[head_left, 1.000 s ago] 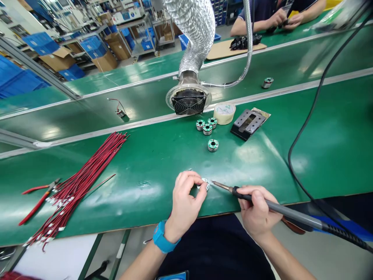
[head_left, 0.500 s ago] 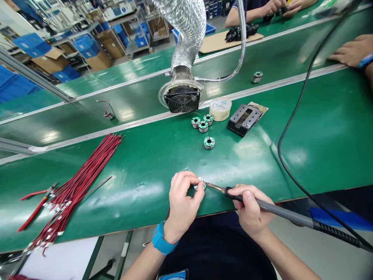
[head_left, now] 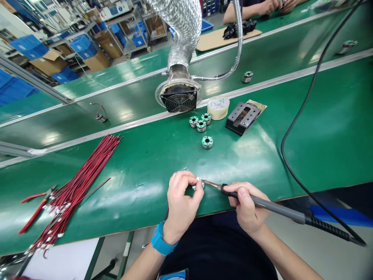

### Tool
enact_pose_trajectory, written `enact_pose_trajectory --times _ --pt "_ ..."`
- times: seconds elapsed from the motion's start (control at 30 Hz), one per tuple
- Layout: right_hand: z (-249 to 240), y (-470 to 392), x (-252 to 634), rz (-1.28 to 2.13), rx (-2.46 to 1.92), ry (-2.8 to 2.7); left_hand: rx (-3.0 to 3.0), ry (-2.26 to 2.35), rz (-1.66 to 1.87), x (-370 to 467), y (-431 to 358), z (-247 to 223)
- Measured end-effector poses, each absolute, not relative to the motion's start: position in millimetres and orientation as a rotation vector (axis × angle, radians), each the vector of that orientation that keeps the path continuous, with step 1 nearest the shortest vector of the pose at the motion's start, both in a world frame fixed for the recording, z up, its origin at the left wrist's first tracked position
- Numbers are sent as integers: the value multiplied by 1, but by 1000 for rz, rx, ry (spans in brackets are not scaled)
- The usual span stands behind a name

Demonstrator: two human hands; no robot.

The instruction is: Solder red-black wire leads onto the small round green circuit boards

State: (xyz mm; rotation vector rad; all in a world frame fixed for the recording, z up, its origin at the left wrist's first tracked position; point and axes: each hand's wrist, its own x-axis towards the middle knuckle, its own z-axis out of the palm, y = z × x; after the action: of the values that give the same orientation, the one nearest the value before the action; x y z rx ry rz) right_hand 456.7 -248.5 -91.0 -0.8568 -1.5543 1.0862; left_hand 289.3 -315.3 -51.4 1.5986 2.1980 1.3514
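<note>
The left hand [head_left: 183, 198] is closed, thumb and forefinger pinching a thin red wire [head_left: 166, 214], part of which shows beside the wrist. Right at those fingertips, on the desk [head_left: 256, 163], sits a small round part [head_left: 201, 187], partly hidden by them. The right hand [head_left: 249, 204] grips a soldering iron [head_left: 276, 208] by its handle, its tip angled toward the left hand and meeting the part's edge; the exact contact is too small to tell.

Just beyond the hands stands one metal ring with a green board [head_left: 207, 145], and past it three similar rings [head_left: 201, 129] cluster near a tape roll [head_left: 218, 112]. A slotted metal block [head_left: 243, 118] lies farther out, ahead of the right hand. A fan [head_left: 178, 102] on a silver duct hangs beyond the rings. Well to the left of the left hand lie bundled red wires [head_left: 84, 175] and red-handled cutters [head_left: 36, 214].
</note>
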Motion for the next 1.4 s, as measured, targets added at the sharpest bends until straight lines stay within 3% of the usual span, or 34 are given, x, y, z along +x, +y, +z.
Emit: enact_pose_trajectory --times 0.9,1.0,1.23,1.4 --pt "-85 -249 452 1150 -801 -1428 1611 2229 1309 289 -308 -46" --pt "-73 -238 450 1015 -773 -1622 1603 2232 1300 288 -308 -46" --pt "-50 -178 422 266 -544 -2164 1643 2241 1215 288 -313 -47" --pt "-62 -146 401 263 -528 -2323 1933 2207 606 266 -322 -41"
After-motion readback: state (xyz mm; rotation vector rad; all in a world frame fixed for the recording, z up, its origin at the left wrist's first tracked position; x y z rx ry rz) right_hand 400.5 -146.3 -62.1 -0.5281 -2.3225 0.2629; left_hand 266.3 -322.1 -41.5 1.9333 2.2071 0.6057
